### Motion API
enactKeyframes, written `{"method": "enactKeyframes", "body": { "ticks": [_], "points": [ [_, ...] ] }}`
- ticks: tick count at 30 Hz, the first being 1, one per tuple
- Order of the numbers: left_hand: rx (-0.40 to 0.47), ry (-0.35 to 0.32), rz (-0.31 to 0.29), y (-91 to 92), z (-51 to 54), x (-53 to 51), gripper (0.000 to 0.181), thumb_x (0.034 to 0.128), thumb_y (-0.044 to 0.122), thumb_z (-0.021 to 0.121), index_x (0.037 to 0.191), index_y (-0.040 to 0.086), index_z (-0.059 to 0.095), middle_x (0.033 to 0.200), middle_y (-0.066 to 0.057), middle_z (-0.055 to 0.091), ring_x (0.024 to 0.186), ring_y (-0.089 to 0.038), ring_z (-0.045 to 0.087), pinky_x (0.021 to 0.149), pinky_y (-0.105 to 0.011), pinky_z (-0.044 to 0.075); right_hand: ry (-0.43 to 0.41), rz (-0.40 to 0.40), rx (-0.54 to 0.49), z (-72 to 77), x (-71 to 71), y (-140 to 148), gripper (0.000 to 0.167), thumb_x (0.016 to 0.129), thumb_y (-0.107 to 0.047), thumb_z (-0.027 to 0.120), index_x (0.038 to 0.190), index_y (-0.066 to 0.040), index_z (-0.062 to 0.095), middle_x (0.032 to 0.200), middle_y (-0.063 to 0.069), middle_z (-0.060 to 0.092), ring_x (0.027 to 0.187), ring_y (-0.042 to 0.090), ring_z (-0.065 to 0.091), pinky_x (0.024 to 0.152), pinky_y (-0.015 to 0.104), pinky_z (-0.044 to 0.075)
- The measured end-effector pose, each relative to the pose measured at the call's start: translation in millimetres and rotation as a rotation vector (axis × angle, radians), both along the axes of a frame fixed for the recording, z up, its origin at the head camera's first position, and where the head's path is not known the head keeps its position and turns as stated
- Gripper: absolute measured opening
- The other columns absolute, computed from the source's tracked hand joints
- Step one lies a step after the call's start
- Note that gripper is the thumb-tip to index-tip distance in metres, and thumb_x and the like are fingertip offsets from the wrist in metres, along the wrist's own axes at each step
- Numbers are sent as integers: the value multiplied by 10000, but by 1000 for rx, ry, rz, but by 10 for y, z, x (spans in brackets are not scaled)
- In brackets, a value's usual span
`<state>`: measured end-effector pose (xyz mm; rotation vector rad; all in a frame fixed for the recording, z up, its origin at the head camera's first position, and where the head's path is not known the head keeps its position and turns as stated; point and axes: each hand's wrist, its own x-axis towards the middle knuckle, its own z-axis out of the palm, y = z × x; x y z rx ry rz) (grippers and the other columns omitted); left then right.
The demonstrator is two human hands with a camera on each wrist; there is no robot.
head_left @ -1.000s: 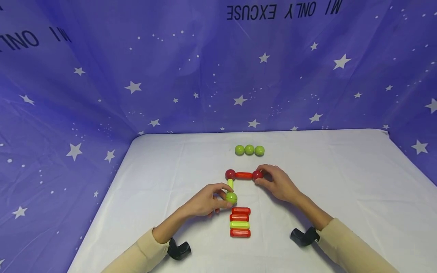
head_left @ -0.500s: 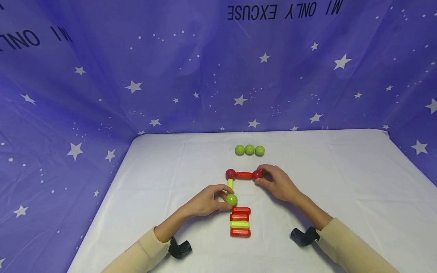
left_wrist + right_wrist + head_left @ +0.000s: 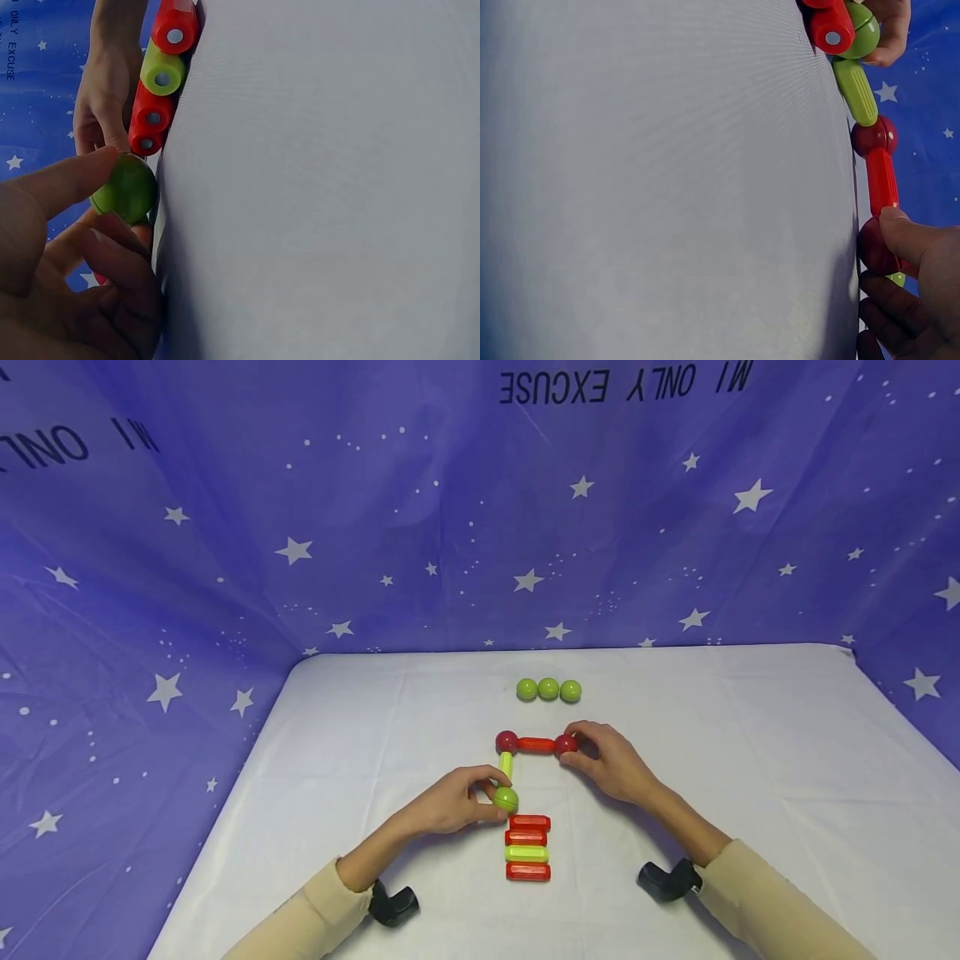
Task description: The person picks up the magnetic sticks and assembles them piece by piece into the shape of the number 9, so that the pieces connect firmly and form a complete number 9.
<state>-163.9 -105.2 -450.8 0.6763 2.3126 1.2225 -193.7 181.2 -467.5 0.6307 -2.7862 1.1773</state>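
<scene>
My left hand pinches a green ball between thumb and fingers. That ball meets the near end of a yellow-green rod, whose far end meets a dark red ball. From this red ball a red rod runs right to a second red ball, which my right hand grips with thumb and fingers. Balls and rods form an L-shaped chain on the table. In the right wrist view the right thumb presses over the second red ball, and the red rod leads away from it.
Several loose rods, red ones and a yellow-green one, lie stacked side by side just nearer than the held green ball. Three green balls sit in a row farther back. A white cloth covers the table, with a purple starry curtain behind.
My left hand and the green ball have shifted very slightly toward me, then left, and the yellow-green rod has tilted a little with them. My right hand has stayed in place.
</scene>
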Motion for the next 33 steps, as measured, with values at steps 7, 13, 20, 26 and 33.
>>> {"method": "enactKeyframes", "body": {
  "ticks": [7,13,20,26,33],
  "points": [
    [-39,21,-4,13,32,4,472,854,284,780,1266,122,620,969,8,580,769,-165,528,636,-290,451,12,1,-3,-11,-1,1,302,854,-149,785,1116,-72,656,968,-4,638,946,246,562,934,491,440],
    [-120,77,-55,55,49,-13,613,858,365,764,1394,153,553,1013,28,557,900,-173,525,741,-300,446,10,-4,1,-2,6,-5,305,854,-153,785,1121,-81,655,968,-9,636,947,249,562,932,492,436],
    [-202,103,-139,56,64,-59,582,859,368,763,1373,170,575,1012,38,530,911,-152,516,755,-283,445,-4,-5,3,-1,4,-8,315,858,-161,783,1135,-88,650,972,-14,633,949,240,558,932,484,441],
    [-192,106,-154,52,57,-86,541,855,330,775,1339,164,597,1010,48,534,919,-154,518,760,-284,443,-5,-4,0,-1,3,-7,319,856,-160,785,1136,-86,652,974,-15,633,951,240,558,935,482,441],
    [-132,114,-128,52,43,-78,502,844,277,797,1292,147,612,1009,51,542,914,-177,526,754,-280,442,3,-3,-4,-4,2,4,315,856,-163,785,1131,-86,652,971,-12,634,946,240,559,928,480,441]
  ]
}}
